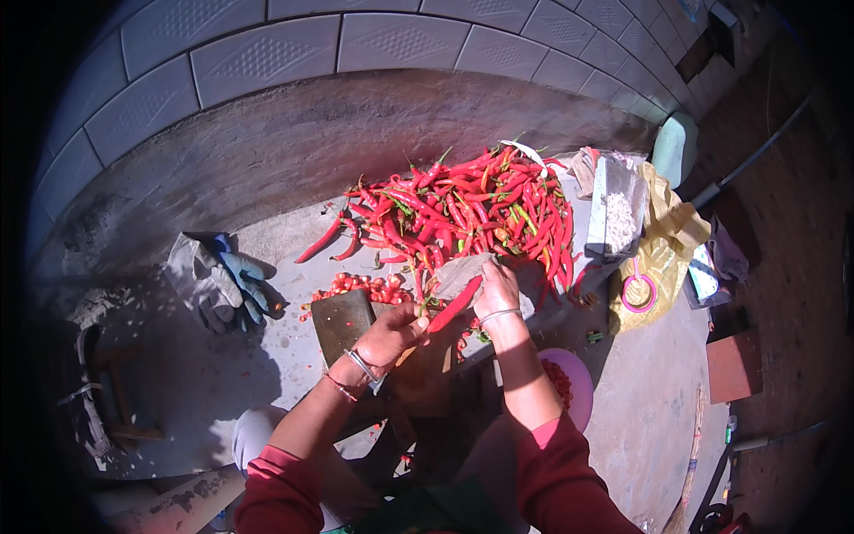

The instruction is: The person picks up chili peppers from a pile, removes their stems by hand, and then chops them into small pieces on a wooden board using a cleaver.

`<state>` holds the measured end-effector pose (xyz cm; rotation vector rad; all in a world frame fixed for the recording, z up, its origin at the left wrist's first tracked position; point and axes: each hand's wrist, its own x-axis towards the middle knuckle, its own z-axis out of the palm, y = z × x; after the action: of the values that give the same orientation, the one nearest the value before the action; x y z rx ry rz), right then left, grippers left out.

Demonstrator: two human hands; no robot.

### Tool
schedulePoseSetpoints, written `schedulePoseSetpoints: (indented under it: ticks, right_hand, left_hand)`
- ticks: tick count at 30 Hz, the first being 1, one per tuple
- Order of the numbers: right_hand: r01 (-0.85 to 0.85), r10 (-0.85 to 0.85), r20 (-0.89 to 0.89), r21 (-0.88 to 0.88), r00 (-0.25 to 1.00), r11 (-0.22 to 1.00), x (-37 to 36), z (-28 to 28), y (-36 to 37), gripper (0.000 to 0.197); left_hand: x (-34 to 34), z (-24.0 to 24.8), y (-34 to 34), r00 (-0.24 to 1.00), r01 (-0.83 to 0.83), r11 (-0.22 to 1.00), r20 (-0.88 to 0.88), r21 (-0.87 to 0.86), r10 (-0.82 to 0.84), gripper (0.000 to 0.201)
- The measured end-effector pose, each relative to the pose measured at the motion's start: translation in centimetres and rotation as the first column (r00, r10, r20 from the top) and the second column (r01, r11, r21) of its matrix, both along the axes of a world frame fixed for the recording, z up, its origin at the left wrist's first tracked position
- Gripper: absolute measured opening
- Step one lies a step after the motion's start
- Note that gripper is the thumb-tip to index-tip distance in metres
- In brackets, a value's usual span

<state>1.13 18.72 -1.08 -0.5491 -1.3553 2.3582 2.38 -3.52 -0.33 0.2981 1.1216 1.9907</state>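
A long red chili pepper (455, 305) slants between my two hands above a wooden block (422, 378). My left hand (391, 338) is closed on its stem end. My right hand (498, 292) grips a grey cloth (458, 274) at the pepper's other end; cloth and pepper appear to touch. Beside my left hand lies a broad dark blade (342, 322), like a cleaver's; its handle is hidden. Chopped red chili (384, 288) is scattered just beyond the blade. A large heap of whole red chilies (463, 209), a few of them green, spreads beyond my hands.
Work gloves (227, 280) lie at left. At right are a tray (598, 218) of white crumbly stuff, a yellow bag (663, 236), a pink ring (639, 294) and a brown block (735, 367). A pink bowl (583, 392) holds chopped chili by my right forearm. A tiled wall (405, 40) stands behind.
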Motion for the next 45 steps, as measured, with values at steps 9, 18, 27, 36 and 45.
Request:
schedulePoseSetpoints:
  ticks: [9, 18, 27, 36, 45]
  right_hand:
    - [0.018, 0.004, -0.063, 0.345, 0.998, 0.938, 0.7, 2.3, 0.2, 0.014]
    - [0.090, -0.042, -0.080, 0.909, 0.996, 0.406, 1.3, 4.0, 0.0, 0.011]
    - [-0.003, -0.012, 0.010, 0.858, 1.000, 0.514, 2.2, 4.2, 0.1, 0.007]
    - [0.150, -0.122, -0.106, 0.881, 0.987, 0.448, 1.7, 3.9, 2.3, 0.009]
    - [-0.108, 0.103, 0.100, 0.991, 0.990, 0.076, 3.8, 4.4, -1.1, 0.040]
  left_hand:
    - [-1.5, 0.2, -2.3, 0.975, 0.180, 0.982, 0.119, 0.061, -0.186, 0.018]
    - [-2.0, 0.7, -3.1, 0.979, 0.203, 0.970, -0.006, -0.136, -0.205, 0.031]
    - [-1.4, 2.3, -3.4, 0.964, -0.139, 0.989, 0.238, 0.057, 0.121, 0.010]
    - [-0.3, 1.4, -1.6, 0.993, -0.115, 0.992, 0.007, -0.054, 0.116, 0.023]
    - [0.3, 1.9, -0.4, 0.904, -0.300, 0.950, 0.344, 0.090, 0.253, 0.014]
